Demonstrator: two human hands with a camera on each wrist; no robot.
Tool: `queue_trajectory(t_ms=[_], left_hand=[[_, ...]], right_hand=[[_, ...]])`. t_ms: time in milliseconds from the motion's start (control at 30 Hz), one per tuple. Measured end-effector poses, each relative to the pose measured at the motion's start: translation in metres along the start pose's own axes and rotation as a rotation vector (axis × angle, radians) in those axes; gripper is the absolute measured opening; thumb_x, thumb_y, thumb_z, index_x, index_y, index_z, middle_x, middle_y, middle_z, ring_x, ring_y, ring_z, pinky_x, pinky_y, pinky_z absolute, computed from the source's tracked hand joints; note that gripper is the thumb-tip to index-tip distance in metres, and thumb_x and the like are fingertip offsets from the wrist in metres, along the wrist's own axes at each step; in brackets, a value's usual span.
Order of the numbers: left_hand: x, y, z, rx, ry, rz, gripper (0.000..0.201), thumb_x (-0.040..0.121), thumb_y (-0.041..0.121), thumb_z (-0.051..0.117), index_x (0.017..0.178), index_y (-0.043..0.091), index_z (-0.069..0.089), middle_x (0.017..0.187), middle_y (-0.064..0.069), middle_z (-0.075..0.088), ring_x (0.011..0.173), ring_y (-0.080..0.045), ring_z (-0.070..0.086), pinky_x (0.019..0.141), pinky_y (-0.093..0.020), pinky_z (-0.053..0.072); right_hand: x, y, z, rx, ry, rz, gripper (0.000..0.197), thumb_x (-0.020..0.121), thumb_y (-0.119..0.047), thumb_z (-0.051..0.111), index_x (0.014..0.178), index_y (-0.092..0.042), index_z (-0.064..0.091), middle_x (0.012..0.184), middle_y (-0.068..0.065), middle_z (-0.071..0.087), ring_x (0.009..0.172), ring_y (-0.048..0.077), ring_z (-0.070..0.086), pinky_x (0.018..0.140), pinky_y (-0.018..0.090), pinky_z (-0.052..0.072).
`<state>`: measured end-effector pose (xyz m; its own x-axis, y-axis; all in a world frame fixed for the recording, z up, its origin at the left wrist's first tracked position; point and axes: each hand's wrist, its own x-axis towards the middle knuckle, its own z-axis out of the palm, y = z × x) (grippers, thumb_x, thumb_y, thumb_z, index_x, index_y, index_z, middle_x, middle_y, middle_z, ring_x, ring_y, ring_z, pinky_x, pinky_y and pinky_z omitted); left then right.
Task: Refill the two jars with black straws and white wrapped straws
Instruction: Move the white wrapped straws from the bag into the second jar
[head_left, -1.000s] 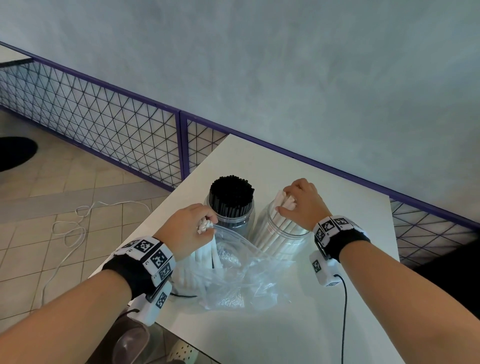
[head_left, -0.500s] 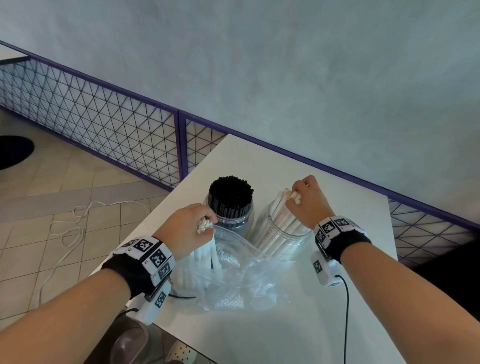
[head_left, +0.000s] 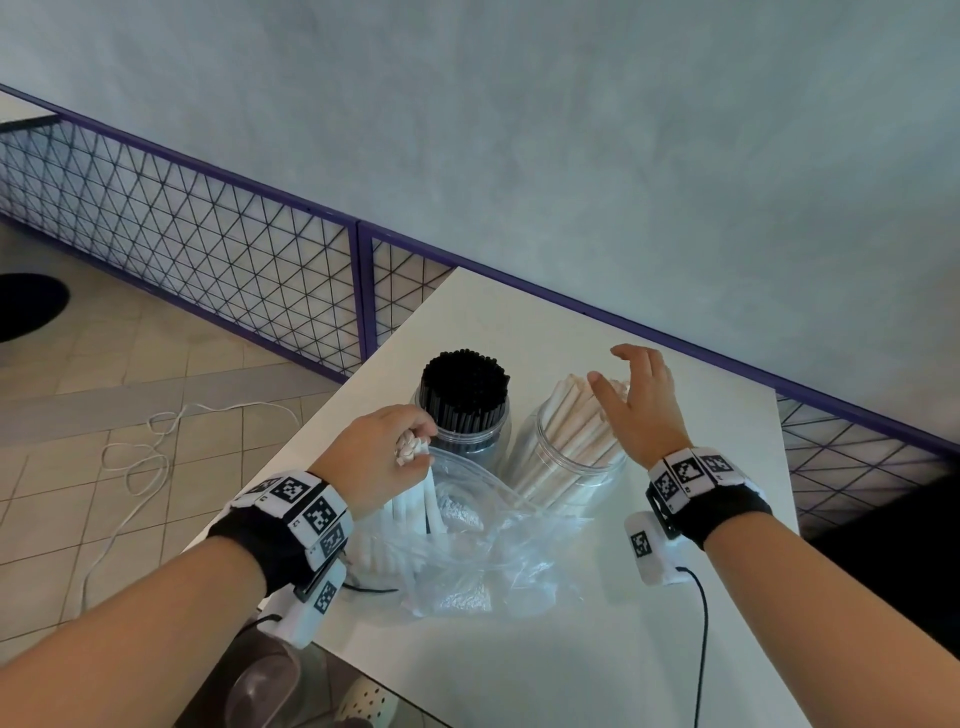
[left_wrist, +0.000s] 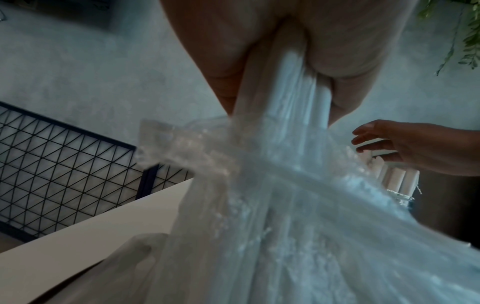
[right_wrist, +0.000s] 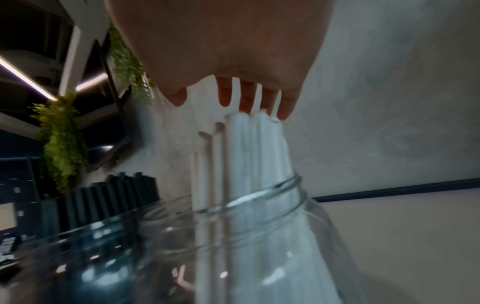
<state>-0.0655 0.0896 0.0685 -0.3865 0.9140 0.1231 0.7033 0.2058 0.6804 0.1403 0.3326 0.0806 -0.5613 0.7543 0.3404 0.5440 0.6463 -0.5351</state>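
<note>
Two clear glass jars (head_left: 566, 457); left hand (head_left: 374, 457) grips paper-wrapped straws (head_left: 415, 499).

I see two clear jars side by side on the white desk (head_left: 519, 332): the left jar (head_left: 480, 447) is packed with upright black straws (head_left: 464, 387), and the right jar (head_left: 563, 470) holds white wrapped straws (head_left: 563, 415) leaning toward the right. Just in front of them, more white wrapped straws in a bunch (head_left: 413, 499) stand in a crumpled clear plastic bag (head_left: 488, 561).
</note>
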Motion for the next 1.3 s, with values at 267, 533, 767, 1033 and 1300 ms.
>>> queue_trajectory(t_ms=[267,533,767,1033,1300], left_hand=[[-0.003,0.006,0.002,-0.144,0.016,-0.035,0.049,0.076,0.026,0.075,0.113,0.035,0.045,0.099,0.019,0.063,0.087,0.005,0.059,0.075,-0.007,0.04],[-0.016,0.016,0.005,-0.148,0.002,-0.038,0.051,0.07,0.043,0.078,0.112,0.033,0.052,0.106,0.02,0.062,0.097,0.002,0.056,0.081,-0.008,0.04],[-0.038,0.003,-0.008,-0.059,-0.021,-0.032,0.047,0.08,0.015,0.068,0.123,0.025,0.051,0.109,0.014,0.057,0.098,-0.005,0.054,0.08,-0.004,0.034],[-0.036,-0.007,0.004,-0.072,0.07,-0.086,0.017,0.083,0.021,0.068,0.092,0.026,0.054,0.089,0.01,0.058,0.082,0.002,0.052,0.068,-0.015,0.037],[-0.028,-0.008,0.0,0.003,0.06,-0.118,0.01,0.089,0.022,0.06,0.093,0.026,0.052,0.093,0.002,0.06,0.081,-0.014,0.052,0.07,-0.026,0.035]], right_hand=[[-0.088,-0.082,0.052,0.486,-0.502,-0.086,0.055,0.084,-0.016,0.072,0.129,-0.026,0.041,0.121,-0.003,0.05,0.109,0.003,0.05,0.088,0.016,0.045],[-0.098,-0.111,0.111,0.753,-0.464,0.207,0.057,0.069,-0.007,0.078,0.118,-0.021,0.054,0.107,-0.004,0.068,0.098,0.005,0.065,0.08,0.02,0.051],[-0.106,-0.11,0.117,0.771,-0.395,0.278,0.049,0.065,-0.018,0.084,0.108,-0.022,0.061,0.101,-0.006,0.069,0.097,0.01,0.065,0.083,0.027,0.054],[-0.106,-0.118,0.115,0.822,-0.383,0.304,0.026,0.076,-0.005,0.074,0.096,-0.016,0.061,0.085,-0.007,0.066,0.076,-0.002,0.063,0.068,0.017,0.049],[-0.08,-0.116,0.042,0.883,-0.211,0.309,0.01,0.082,-0.013,0.07,0.078,-0.022,0.073,0.092,0.011,0.074,0.09,0.024,0.069,0.083,0.037,0.055]])
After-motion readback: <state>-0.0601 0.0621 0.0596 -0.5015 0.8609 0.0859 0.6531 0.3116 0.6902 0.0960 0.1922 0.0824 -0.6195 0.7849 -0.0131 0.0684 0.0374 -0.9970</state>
